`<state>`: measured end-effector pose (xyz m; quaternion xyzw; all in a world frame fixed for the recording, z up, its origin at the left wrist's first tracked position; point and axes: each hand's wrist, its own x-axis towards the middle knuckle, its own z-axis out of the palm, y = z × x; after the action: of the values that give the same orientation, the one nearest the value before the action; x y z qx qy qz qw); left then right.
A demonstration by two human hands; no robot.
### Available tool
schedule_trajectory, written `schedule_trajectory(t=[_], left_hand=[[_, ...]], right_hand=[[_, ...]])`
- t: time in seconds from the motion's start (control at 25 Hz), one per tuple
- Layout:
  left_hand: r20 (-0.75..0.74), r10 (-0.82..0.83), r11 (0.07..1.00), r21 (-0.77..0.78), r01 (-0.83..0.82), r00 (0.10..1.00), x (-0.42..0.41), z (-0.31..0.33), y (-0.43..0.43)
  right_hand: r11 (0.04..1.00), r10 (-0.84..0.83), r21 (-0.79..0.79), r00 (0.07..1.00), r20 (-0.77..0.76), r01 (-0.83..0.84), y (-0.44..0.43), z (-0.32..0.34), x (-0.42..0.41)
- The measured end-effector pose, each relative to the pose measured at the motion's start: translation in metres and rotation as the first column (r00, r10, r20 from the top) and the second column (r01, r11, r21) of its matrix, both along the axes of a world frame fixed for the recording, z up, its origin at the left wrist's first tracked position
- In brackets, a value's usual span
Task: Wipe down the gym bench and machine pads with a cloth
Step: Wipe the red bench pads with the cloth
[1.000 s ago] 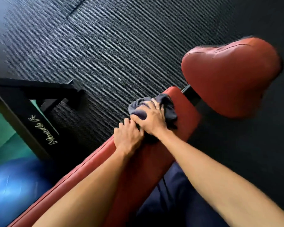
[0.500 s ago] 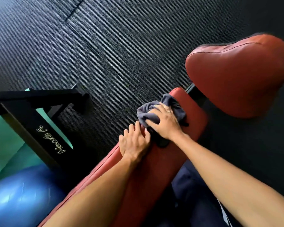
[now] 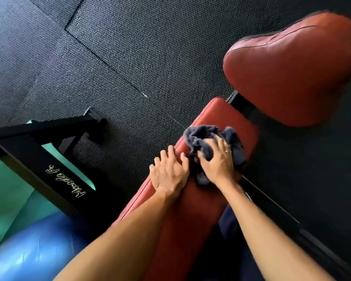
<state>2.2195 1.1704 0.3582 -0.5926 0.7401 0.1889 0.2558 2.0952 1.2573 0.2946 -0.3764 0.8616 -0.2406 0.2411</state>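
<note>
wiping step in hand: right hand (image 3: 217,165) grips the bunched dark cloth (image 3: 204,138) and presses it on the far end of the long red bench pad (image 3: 190,220), while left hand (image 3: 168,173) lies flat with fingers spread on the pad's left edge, just beside the cloth and holding nothing. next move likely needs the cloth pushed over the pad's far edge, then lifted across the gap to the separate red seat pad (image 3: 292,74) far right, not yet touched. black frame (image 3: 39,159) and blue ball (image 3: 34,254) sit left on the rubber floor (image 3: 150,47), well apart; nothing blocks the stroke.
</note>
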Motion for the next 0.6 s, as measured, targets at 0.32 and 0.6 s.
schedule_trajectory(t=[0.32,0.6], left_hand=[[0.010,-0.030,1.000,0.006,0.030,0.999,-0.002,0.001,0.001],[-0.011,-0.263,0.954,0.144,0.262,0.965,-0.014,0.005,-0.021]], right_hand=[[0.948,-0.238,0.223,0.971,0.017,0.229,-0.061,-0.012,-0.008],[0.908,-0.334,0.253,0.941,-0.046,0.334,0.025,-0.005,-0.007]])
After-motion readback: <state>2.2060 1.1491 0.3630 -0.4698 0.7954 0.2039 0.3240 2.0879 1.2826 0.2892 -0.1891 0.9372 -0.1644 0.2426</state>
